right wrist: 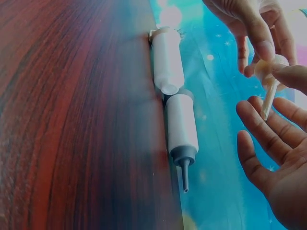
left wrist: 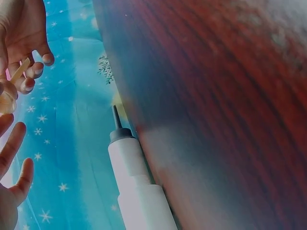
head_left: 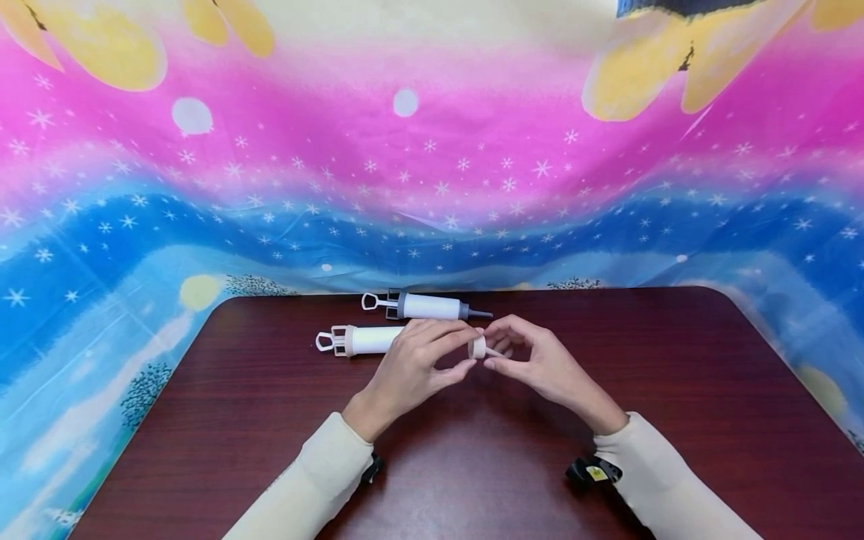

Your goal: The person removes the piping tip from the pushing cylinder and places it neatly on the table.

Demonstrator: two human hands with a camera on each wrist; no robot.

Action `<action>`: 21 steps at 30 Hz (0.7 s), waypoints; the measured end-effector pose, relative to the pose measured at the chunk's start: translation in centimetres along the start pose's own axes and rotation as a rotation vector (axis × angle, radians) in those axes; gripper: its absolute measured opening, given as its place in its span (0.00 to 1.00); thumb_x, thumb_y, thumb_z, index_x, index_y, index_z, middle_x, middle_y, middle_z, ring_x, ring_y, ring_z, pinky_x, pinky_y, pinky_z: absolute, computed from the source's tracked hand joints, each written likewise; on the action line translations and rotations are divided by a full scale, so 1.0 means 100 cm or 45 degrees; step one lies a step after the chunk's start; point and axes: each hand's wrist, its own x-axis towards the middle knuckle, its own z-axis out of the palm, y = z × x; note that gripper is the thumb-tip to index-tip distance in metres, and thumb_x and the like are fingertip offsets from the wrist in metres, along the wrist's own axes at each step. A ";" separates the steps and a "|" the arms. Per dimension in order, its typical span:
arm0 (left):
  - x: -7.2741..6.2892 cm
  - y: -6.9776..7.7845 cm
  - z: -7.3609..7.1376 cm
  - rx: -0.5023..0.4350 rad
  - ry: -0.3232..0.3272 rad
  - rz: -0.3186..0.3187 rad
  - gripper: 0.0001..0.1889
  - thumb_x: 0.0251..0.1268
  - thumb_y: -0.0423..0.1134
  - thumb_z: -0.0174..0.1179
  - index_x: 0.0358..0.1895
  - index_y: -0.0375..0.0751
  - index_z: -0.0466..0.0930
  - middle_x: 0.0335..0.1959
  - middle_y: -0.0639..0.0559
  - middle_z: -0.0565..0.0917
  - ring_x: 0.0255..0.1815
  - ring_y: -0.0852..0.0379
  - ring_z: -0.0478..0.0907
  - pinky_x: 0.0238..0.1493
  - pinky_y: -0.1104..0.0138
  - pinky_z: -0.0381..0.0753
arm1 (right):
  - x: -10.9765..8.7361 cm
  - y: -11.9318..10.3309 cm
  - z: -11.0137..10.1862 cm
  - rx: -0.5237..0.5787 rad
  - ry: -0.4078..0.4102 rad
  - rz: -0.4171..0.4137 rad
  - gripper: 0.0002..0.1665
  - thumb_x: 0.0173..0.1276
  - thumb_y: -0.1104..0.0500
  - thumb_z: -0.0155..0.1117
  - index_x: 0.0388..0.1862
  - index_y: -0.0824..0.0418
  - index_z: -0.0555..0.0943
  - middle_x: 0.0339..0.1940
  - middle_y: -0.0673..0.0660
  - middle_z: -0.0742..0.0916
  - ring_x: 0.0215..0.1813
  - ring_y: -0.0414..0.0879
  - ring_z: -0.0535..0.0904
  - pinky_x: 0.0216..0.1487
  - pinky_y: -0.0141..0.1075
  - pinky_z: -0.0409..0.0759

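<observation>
Between both hands, raised above the table, is a cream screw-on nozzle cap (head_left: 478,347) with a thin spout. My left hand (head_left: 421,360) pinches the round cap from the left with thumb and fingers. On the other side, my right hand (head_left: 540,364) pinches its rim. In the right wrist view the nozzle cap (right wrist: 269,72) shows its spout angled down, over the right hand's spread lower fingers. Just beyond the left hand lies a white syringe-like tube (head_left: 374,340) with a cream collar and pull ring; its front end is bare in the right wrist view.
A second white tube (head_left: 432,307) with grey collar, pull handle and grey nozzle (head_left: 478,313) lies behind the first, near the back edge. The dark red-brown table (head_left: 445,480) meets a printed pink and blue cloth (head_left: 432,172) at the back and sides.
</observation>
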 end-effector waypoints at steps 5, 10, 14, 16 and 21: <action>0.000 -0.001 -0.001 -0.013 0.016 -0.013 0.23 0.59 0.41 0.77 0.59 0.46 0.87 0.51 0.52 0.90 0.54 0.54 0.87 0.59 0.59 0.83 | -0.001 0.002 -0.001 -0.020 0.006 0.017 0.19 0.66 0.66 0.75 0.55 0.60 0.82 0.42 0.55 0.90 0.41 0.41 0.85 0.45 0.34 0.84; 0.001 -0.001 -0.002 -0.022 0.018 -0.028 0.23 0.60 0.40 0.77 0.59 0.45 0.87 0.51 0.51 0.90 0.54 0.55 0.87 0.60 0.58 0.83 | -0.002 0.003 -0.002 -0.036 0.009 0.019 0.17 0.67 0.67 0.74 0.53 0.61 0.83 0.41 0.55 0.89 0.41 0.40 0.85 0.45 0.34 0.83; 0.001 -0.002 -0.003 -0.029 0.032 -0.027 0.23 0.59 0.40 0.77 0.59 0.44 0.88 0.51 0.51 0.90 0.53 0.55 0.87 0.59 0.58 0.83 | -0.003 0.004 -0.003 -0.042 0.010 0.032 0.15 0.68 0.67 0.73 0.52 0.61 0.83 0.41 0.57 0.89 0.40 0.40 0.85 0.44 0.36 0.83; 0.001 -0.002 -0.003 -0.029 0.040 -0.022 0.23 0.59 0.40 0.77 0.58 0.43 0.88 0.50 0.51 0.90 0.52 0.55 0.87 0.59 0.59 0.83 | -0.003 0.004 -0.003 -0.044 0.009 0.039 0.15 0.69 0.67 0.72 0.52 0.62 0.83 0.41 0.59 0.89 0.40 0.40 0.85 0.44 0.37 0.83; 0.001 -0.003 -0.003 -0.034 0.039 -0.025 0.23 0.59 0.39 0.77 0.59 0.43 0.87 0.51 0.51 0.90 0.53 0.55 0.87 0.59 0.60 0.83 | -0.003 0.004 -0.003 -0.048 0.013 0.047 0.13 0.69 0.68 0.71 0.50 0.62 0.83 0.40 0.56 0.90 0.39 0.41 0.86 0.44 0.39 0.84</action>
